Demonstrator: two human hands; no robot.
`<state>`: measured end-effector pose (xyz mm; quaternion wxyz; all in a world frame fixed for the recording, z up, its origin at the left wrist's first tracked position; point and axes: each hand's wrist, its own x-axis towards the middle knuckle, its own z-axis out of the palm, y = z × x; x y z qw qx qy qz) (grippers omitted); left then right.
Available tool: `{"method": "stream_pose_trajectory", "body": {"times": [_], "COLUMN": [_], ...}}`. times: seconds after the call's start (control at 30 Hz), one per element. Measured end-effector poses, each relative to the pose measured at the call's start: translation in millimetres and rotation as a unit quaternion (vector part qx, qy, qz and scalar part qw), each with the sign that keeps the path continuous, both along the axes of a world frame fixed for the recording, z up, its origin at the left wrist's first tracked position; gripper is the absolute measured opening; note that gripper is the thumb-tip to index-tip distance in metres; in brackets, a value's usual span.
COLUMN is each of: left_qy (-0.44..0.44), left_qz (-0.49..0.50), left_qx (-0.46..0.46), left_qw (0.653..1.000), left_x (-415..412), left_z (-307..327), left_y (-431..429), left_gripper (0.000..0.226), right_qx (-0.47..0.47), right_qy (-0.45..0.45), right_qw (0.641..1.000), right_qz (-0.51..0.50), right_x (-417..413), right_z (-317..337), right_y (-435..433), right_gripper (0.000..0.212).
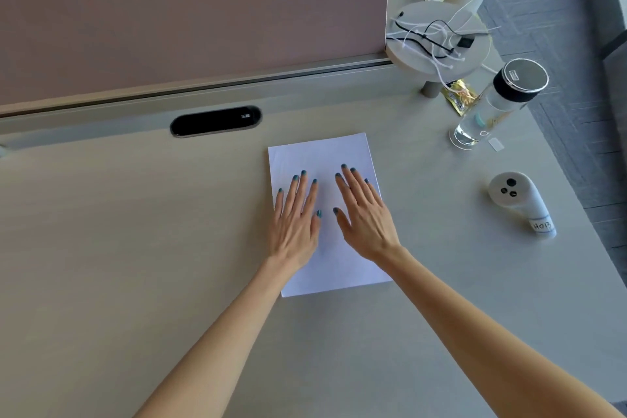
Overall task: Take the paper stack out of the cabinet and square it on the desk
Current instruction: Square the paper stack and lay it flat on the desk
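Fingers (298, 193) of both hands lie straight and slightly fanned, pressed flat on the paper stack (322, 159) and gripping nothing. In the head view, the only one there is, the left hand (295, 224) covers the stack's left-middle part and the right hand (364, 217) its right-middle part, thumbs pointing toward each other with a strip of bare sheet between them.

The stack lies flat on the desk (135, 248), a little right of centre, its long side running from near to far and turned slightly off the desk's line. Its far edge reaches well beyond the fingertips; its near edge shows beyond the wrists, under the forearms. The edges look clean and aligned, though the sheets are too thin to tell apart at this range.

Flat palms like this likely serve to hold the sheets down and smooth them after they have been knocked even, so the task seems close to done (the cabinet itself is out of sight).

Well to the right stand a clear water bottle (492, 108) and a white handheld controller (519, 200), both apart from the paper. The black cable slot (215, 120) sits beyond the stack's far-left corner, in front of the pink divider panel (186, 17).
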<state>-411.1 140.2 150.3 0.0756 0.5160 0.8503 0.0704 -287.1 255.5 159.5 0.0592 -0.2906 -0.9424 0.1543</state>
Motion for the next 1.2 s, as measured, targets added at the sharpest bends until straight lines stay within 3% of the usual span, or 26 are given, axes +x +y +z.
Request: {"method": "stream_pose_trajectory", "body": {"times": [0.6,0.7,0.8,0.87,0.97,1.07,1.2], "left_qy": [0.034,0.018,-0.061,-0.175,-0.330,-0.420,-0.438], "left_qz": [0.036,0.035,0.033,0.091,0.241,0.307,0.315], "left_qx": [-0.032,-0.037,0.000,0.078,0.179,0.229,0.226], "left_qw": [0.998,0.999,0.998,0.977,0.895,0.822,0.811], "left_x": [7,6,3,-3,-9,-11,-12], "left_z": [-21,-20,-18,-10,12,28,30], "left_y": [-9,-8,-10,-8,2,13,15], "left_gripper": [0.057,0.057,0.059,0.060,0.062,0.060,0.061], "right_qx": [0.007,0.008,-0.004,-0.051,-0.165,-0.239,-0.305], "right_qy": [-0.019,-0.022,-0.010,0.027,0.086,0.120,0.147], "right_qw": [0.999,0.999,1.000,0.997,0.964,0.939,0.913], "right_qz": [0.025,0.026,0.022,-0.050,-0.189,-0.218,-0.227], "right_x": [4,3,5,8,9,9,5], "right_z": [-29,-29,-22,-13,-2,4,9], "right_y": [1,1,2,6,16,22,24], "right_gripper": [0.060,0.059,0.060,0.061,0.062,0.060,0.058]}}
